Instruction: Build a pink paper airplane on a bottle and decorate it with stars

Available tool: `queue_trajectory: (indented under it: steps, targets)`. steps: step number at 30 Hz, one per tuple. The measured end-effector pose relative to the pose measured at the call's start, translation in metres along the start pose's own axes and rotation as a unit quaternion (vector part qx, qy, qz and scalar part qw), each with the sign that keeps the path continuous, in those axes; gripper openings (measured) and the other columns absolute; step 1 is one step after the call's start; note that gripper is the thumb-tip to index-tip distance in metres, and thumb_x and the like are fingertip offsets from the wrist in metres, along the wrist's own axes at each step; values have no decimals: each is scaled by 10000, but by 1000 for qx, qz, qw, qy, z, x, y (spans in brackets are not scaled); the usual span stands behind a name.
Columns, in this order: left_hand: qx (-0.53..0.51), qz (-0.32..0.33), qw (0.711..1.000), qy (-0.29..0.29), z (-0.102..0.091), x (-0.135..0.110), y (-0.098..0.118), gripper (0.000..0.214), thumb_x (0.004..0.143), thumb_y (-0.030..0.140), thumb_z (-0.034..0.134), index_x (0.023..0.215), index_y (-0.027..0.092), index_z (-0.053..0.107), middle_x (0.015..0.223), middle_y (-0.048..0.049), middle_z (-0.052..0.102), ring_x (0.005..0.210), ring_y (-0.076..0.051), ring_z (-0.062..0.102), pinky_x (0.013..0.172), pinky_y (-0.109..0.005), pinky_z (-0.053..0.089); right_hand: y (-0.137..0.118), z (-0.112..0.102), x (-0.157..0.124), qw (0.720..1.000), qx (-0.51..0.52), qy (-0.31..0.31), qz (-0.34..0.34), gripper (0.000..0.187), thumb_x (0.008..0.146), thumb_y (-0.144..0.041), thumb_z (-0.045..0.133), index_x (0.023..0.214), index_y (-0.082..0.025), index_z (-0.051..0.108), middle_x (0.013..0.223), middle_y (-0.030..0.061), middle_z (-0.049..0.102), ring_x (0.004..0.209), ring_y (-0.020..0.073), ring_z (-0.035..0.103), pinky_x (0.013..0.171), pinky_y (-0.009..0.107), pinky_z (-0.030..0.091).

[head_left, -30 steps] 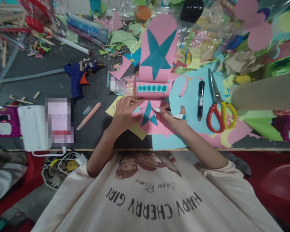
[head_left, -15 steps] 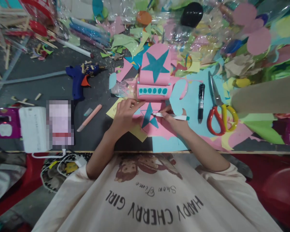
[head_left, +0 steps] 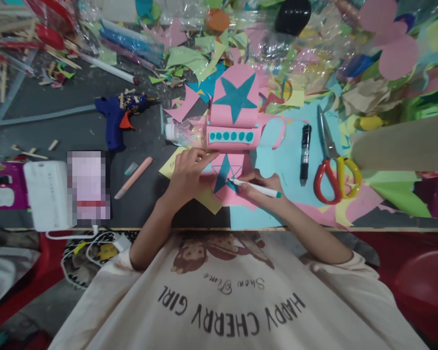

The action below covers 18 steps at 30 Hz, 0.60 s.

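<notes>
My right hand (head_left: 268, 187) grips a white marker with a green end (head_left: 257, 187). Its tip touches the partly filled teal star (head_left: 222, 176) on pink paper (head_left: 237, 158). Teal fills the middle and lower points of that star, while its side points are only outlined. My left hand (head_left: 190, 170) lies on the left part of this paper, fingers stretched out. Just beyond, a pink-wrapped clear bottle (head_left: 184, 132) lies sideways with a strip of teal dots (head_left: 231, 136). A finished teal star (head_left: 235, 97) is on the pink paper behind it.
To the right lie a black pen (head_left: 305, 155) and scissors with red and yellow handles (head_left: 328, 146) on light blue paper (head_left: 290, 160). A blue glue gun (head_left: 113, 116), a peach marker (head_left: 134, 177) and a phone (head_left: 89, 184) are at left. Paper scraps (head_left: 186, 61) and clear plastic crowd the back.
The marker and my right hand have shifted down, with the tip now lower on the star. The outline of the star's right point shows now. My left hand stays put.
</notes>
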State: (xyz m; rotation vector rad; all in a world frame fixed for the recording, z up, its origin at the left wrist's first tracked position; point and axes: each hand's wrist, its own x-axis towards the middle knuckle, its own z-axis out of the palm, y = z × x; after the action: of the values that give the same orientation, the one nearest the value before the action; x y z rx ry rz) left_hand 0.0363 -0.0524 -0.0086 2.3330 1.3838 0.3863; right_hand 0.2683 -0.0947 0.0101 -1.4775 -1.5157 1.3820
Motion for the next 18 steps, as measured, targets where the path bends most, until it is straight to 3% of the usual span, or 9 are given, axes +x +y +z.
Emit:
queue_trajectory:
  steps: [4, 12, 18]
  targets:
    - [-6, -11, 1000, -6, -1, 1, 2, 536, 817, 245, 707, 1347, 258, 629, 1132, -92, 610, 1051, -280, 541, 902, -400, 413, 1, -1, -1, 1000, -22, -15, -9, 166, 819, -356, 636, 779, -222, 727, 648, -20, 715, 587, 129, 638, 632, 265, 532]
    - [-4, -12, 1000, -5, -1, 1, 3, 535, 814, 239, 704, 1343, 262, 629, 1130, -94, 611, 1053, -280, 541, 903, -408, 409, 3, -2, 0, 999, -13, -36, -11, 184, 825, -386, 667, 805, -218, 741, 688, -7, 732, 592, 126, 634, 592, 248, 512]
    - [-8, -10, 1000, -3, -1, 1, 3, 521, 832, 277, 722, 1344, 253, 630, 1127, -95, 609, 1034, -276, 547, 893, -402, 404, 12, 6, 2, 998, -2, 66, 11, 210, 811, -374, 678, 808, -178, 755, 663, 28, 717, 615, 172, 662, 581, 300, 523]
